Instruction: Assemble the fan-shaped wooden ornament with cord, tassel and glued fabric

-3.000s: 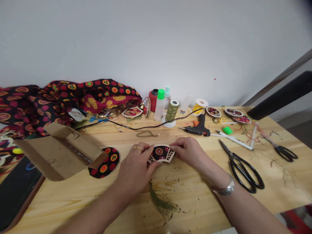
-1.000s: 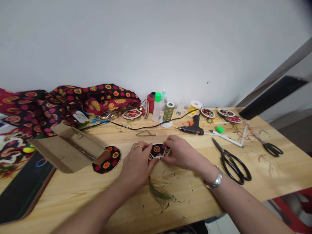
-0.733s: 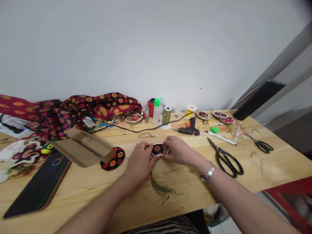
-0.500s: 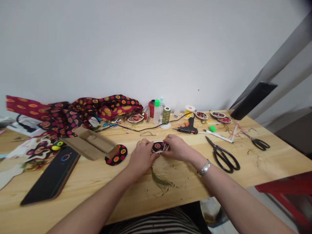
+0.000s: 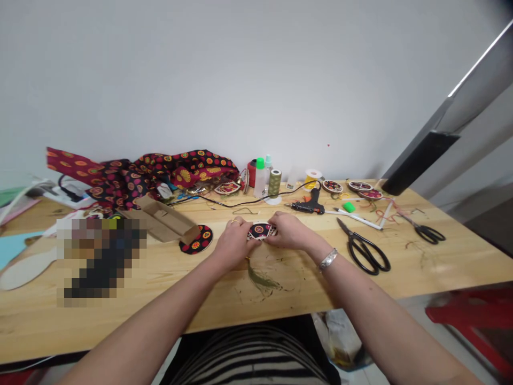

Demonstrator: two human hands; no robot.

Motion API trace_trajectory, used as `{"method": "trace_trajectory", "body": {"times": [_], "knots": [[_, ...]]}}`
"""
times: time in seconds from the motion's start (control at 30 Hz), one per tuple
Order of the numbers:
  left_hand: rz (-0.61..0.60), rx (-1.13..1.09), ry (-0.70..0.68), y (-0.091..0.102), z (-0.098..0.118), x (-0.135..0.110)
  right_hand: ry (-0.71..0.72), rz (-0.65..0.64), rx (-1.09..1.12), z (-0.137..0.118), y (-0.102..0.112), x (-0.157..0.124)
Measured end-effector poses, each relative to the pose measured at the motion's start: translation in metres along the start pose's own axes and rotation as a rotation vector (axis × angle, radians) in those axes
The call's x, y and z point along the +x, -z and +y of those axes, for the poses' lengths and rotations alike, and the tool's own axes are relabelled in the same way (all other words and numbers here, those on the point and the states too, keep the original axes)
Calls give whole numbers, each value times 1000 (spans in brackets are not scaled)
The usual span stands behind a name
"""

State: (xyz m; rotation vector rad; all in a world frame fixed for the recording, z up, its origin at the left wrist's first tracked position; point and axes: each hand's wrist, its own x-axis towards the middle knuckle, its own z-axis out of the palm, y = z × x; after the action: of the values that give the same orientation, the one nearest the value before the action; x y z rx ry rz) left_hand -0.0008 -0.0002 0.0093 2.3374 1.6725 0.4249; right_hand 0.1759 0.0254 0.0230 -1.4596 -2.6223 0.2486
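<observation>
Both hands hold a small fan-shaped wooden ornament (image 5: pixel 261 231) covered in black fabric with red and yellow dots, just above the wooden table (image 5: pixel 360 278). My left hand (image 5: pixel 232 243), with a gold ring, pinches the ornament's left end. My right hand (image 5: pixel 289 231), with a silver bracelet on the wrist, pinches its right end. A green tassel (image 5: pixel 260 278) lies on the table just below the ornament. A round fabric-covered disc (image 5: pixel 196 239) lies left of my left hand.
An open cardboard box (image 5: pixel 164 224) and a heap of patterned cloth (image 5: pixel 152 174) lie at the left. Large black scissors (image 5: pixel 363 248), a glue gun (image 5: pixel 306 205) with its cord, bottles and thread spools (image 5: pixel 274 183), finished ornaments (image 5: pixel 358 187) and small scissors (image 5: pixel 425 231) lie at the right.
The view has pulled back and widened, showing more of the table's left side and front edge. Both hands have kept hold of the ornament in the same spot.
</observation>
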Motion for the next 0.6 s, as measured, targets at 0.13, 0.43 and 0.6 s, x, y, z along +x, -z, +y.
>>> {"method": "trace_trajectory", "body": {"times": [0.13,0.43,0.6], "knots": [[4,-32,-17,1,-3,0,-1,-11,8,-2,5,0],[-37,-190,-61,2,-18,3,-2,-36,51,1,3,1],[133,-289,6,4,-26,1,-6,-25,106,1,0,1]]}}
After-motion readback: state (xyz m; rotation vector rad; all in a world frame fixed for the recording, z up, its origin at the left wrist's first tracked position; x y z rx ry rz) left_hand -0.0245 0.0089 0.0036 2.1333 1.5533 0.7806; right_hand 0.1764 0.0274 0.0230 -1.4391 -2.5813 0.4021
